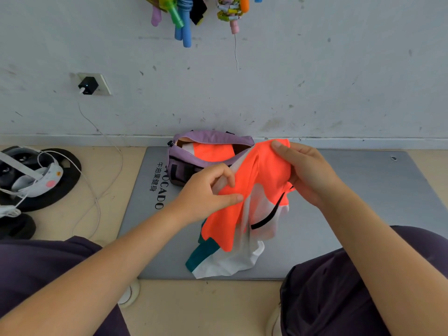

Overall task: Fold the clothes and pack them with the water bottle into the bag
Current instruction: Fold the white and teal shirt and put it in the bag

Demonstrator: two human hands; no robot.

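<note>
An orange, white and teal garment [244, 209] hangs bunched between my hands above the grey mat [363, 190]. My left hand [208, 192] pinches its left edge between thumb and fingers. My right hand [303, 170] grips its top right corner. The garment's white and teal lower part rests on the mat. Behind it, by the wall, stands the purple bag [206, 158], unzipped, with orange and white cloth inside. No water bottle is visible.
At the left lie a headset [31, 175] on a black round pad and white cables [97, 190] running to a wall charger [88, 85]. Coloured jump ropes [184, 18] hang on the wall. My knees flank the mat's near edge.
</note>
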